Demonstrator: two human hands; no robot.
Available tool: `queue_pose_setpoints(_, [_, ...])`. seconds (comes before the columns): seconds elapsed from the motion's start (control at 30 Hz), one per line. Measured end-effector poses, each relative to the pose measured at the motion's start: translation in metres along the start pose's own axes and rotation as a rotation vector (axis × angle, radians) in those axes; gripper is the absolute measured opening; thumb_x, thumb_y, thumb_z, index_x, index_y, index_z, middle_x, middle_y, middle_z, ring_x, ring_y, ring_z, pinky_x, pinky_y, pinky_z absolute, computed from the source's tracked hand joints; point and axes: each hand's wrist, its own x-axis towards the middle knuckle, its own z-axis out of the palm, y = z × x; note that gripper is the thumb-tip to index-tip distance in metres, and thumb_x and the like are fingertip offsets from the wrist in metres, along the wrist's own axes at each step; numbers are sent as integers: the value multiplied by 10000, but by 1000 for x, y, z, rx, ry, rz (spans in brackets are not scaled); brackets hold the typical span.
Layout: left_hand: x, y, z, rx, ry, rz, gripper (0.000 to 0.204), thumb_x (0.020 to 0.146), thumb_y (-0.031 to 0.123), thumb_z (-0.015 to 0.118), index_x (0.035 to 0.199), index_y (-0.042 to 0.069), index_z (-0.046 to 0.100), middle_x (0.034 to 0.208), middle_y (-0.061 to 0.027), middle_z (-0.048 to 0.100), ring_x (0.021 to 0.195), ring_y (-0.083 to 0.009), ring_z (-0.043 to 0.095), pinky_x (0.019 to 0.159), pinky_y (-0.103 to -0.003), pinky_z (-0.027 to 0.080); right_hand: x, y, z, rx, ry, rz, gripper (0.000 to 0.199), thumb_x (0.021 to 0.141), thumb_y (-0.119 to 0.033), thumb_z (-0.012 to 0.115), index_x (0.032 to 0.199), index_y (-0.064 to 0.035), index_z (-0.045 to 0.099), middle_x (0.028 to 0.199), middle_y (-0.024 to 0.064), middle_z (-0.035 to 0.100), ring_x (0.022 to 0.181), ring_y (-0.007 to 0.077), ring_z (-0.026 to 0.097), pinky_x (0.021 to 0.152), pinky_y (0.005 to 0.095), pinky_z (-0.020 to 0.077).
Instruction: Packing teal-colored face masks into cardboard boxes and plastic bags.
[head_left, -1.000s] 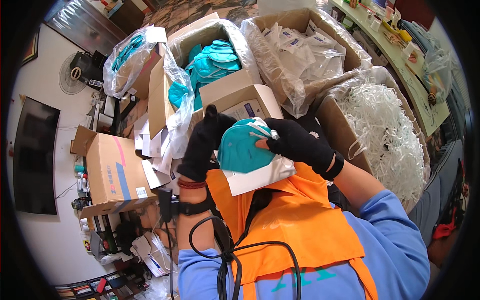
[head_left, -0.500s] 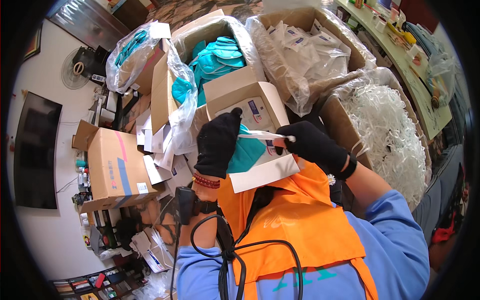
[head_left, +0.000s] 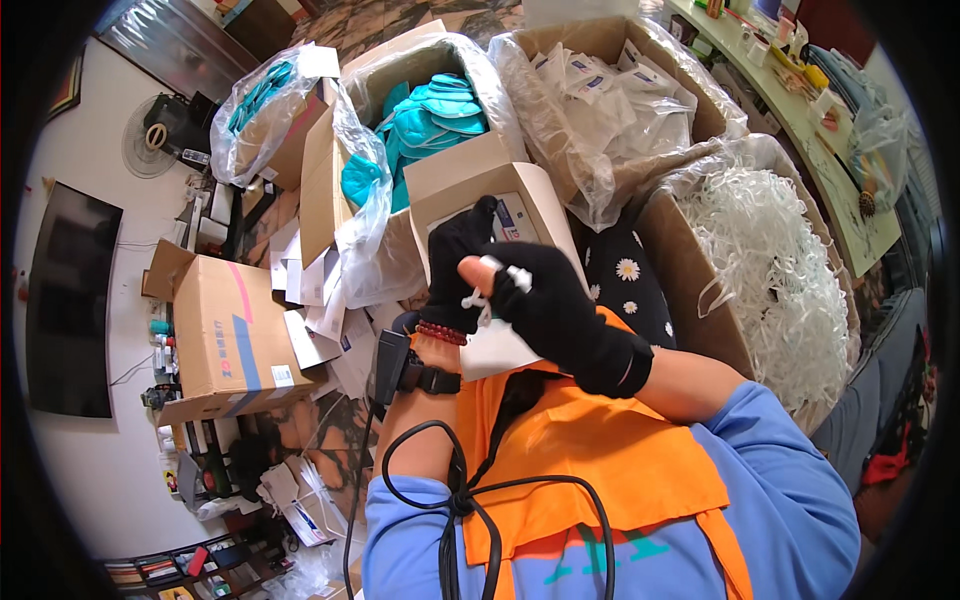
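My right hand [head_left: 550,305], in a black fingerless glove, is closed with a white elastic strap [head_left: 482,303] pinched at its fingers. My left hand [head_left: 462,262], gloved the same way, is closed just behind it and partly covered. What the left fingers grip is hidden; the teal face mask seen there earlier does not show now. Both hands are over a small open white carton [head_left: 548,217] in front of my body. Flat printed white packets [head_left: 516,220] lie inside it.
Beyond are a plastic-lined box of teal masks [head_left: 435,122] and another of clear-wrapped packets [head_left: 615,105]. A box heaped with white elastic straps [head_left: 765,270] stands right. At left are a brown carton [head_left: 240,325] and loose white cartons [head_left: 310,270]. A black cable [head_left: 462,505] hangs by my left arm.
My right hand has moved left and across my left hand, carrying the strap. The stretched strap is now bunched at the fingers. The teal mask has gone from sight behind the hands.
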Motion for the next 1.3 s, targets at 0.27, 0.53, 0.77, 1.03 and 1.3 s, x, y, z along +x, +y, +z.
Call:
queue_pose_setpoints(0.27, [-4, -3, -12, 96, 26, 115, 451, 880, 136, 572, 1306, 26, 473, 1129, -171, 599, 998, -335, 599, 882, -425, 468, -24, -9, 20, -68, -179, -159, 191, 913, -209, 655, 877, -22, 636, 691, 58, 573, 595, 117, 448, 567, 277, 423])
queue_pose_setpoints(0.53, [5, -87, -116, -1264, -8, -383, 389, 1015, 436, 449, 742, 174, 541, 646, 47, 564, 567, -138, 572, 546, -297, 468, 23, -15, -33, -70, -65, 276, 426, 812, -443, 755, 876, -35, 652, 762, 142, 663, 725, 300, 666, 660, 366, 512])
queue_pose_setpoints(0.77, [-26, -11, -35, -829, 251, -592, 428, 1027, 397, 466, 1280, 64, 550, 977, 11, 599, 882, -109, 589, 829, -270, 497, 28, 43, 0, -223, -283, -35, 495, 809, -441, 753, 1125, -76, 642, 977, 160, 695, 904, 324, 674, 787, 361, 509])
queue_pose_setpoints(1.03, [27, -10, -55, -730, -233, -864, 386, 955, 298, 601, 1245, 43, 584, 992, -9, 653, 781, -96, 637, 630, -238, 527, 38, 54, -65, 2, 114, 516, 359, 892, -450, 670, 814, -110, 585, 640, -67, 470, 541, 24, 424, 472, 214, 345])
queue_pose_setpoints(1.3, [148, -197, -51, -555, 80, -387, 318, 977, 292, 572, 1213, 86, 629, 975, -118, 681, 832, -218, 655, 787, -316, 548, 24, 52, -104, 81, 199, 491, 297, 910, -369, 662, 794, -115, 560, 655, -74, 473, 585, 38, 442, 536, 225, 366])
